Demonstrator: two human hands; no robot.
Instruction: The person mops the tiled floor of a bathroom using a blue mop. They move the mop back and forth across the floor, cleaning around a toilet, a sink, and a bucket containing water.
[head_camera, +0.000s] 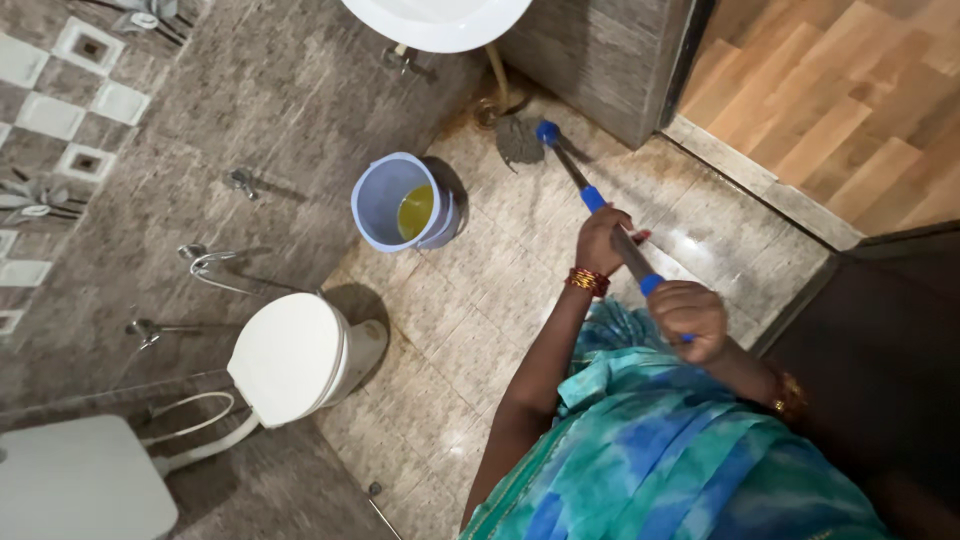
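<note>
Both hands are clenched on the mop handle (600, 215) — the left hand (603, 240) further down the shaft, the right hand (688, 318) at the upper end near the blue grip. The grey mop head (518, 140) lies on the tiled floor (470, 330) beneath the white washbasin (440, 20), beside the drain pipe. A pale blue bucket (385, 195) of yellowish liquid stands near — short strokes, I judge, would keep the head clear of it and the toilet (290, 355).
</note>
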